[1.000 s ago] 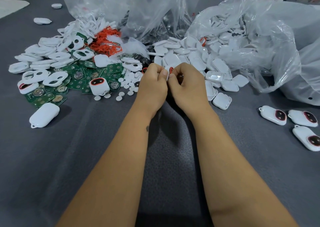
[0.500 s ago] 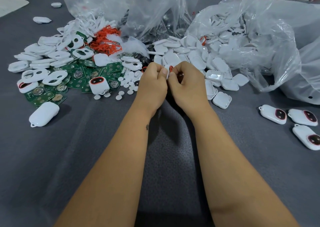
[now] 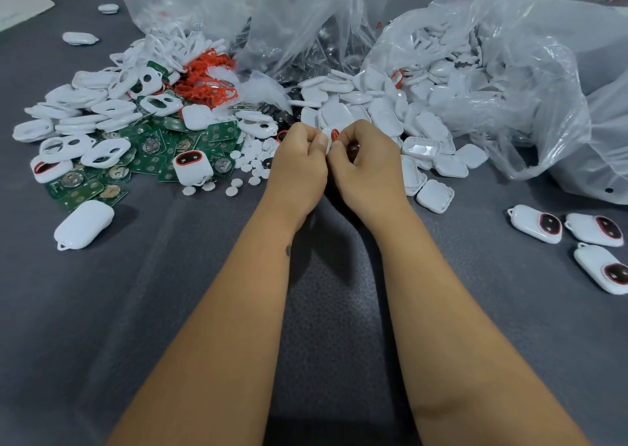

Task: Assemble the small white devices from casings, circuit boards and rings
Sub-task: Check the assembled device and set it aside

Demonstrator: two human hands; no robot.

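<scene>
while both curled fists hide most of it, the left hand (image 3: 299,163) and right hand (image 3: 368,163) pinch a white casing (image 3: 327,138) with its orange ring (image 3: 334,135), right of the circuit boards (image 3: 149,163).

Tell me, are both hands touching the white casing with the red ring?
Touching. The head view shows the left hand and right hand pinching the white casing between their fingertips.

Small white casing (image 3: 327,138) with red ring (image 3: 334,135): mostly lying hidden behind curled fingers of left hand (image 3: 299,160) and right hand (image 3: 367,163). Plastic bags (image 3: 530,81): running off top and right edges, blurring contents. Lowest finished device (image 3: 603,270): being clipped by right edge.
</scene>
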